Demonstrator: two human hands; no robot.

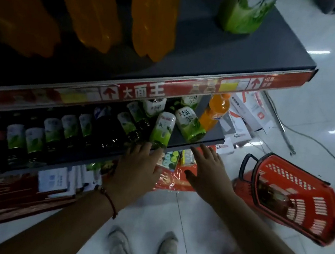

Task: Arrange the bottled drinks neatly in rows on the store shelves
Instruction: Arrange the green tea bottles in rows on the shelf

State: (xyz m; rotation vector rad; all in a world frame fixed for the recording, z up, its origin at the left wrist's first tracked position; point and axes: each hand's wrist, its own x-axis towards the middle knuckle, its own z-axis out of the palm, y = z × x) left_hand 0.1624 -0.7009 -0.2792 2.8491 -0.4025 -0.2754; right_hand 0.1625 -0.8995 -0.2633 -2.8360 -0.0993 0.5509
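Left hand: the left hand [138, 166], a red string bracelet [110, 202] on its wrist, reaches to the front edge of the middle shelf; fingers spread and apart, fingertips touching the base of 1 green-tea bottle, not closed round it.
Right hand: the right hand [209, 172] hovers flat just below the same shelf edge, fingers spread and apart, holding nothing.
Touched bottle: the green-and-white labelled plastic tea bottle [162, 129] leans tilted at the shelf front, just beside another leaning green-tea bottle [188, 124].
Middle shelf: the dark grey metal middle shelf [192, 140] carries a row of green-labelled tea bottles [52, 133] running leftward, with dark bottles [109, 131] among them; the bottles near the right end stand crooked.
Small orange bottle: 1 small orange plastic drink bottle [215, 112] stands near the right end of that shelf, behind the leaning pair.
Upper shelf: the grey upper shelf with a red price strip [189, 87] bears 3 large orange soda bottles [155, 16] and 1 large green-labelled bottle [245, 10], well apart from them.
Floor: the white tiled floor [328, 107] holds a red plastic shopping basket [295, 198] tipped on its side, right of the hands, and white cartons [248, 115] near the shelf end.
Feet: 2 pale sneakers [143, 253] show below the arms.
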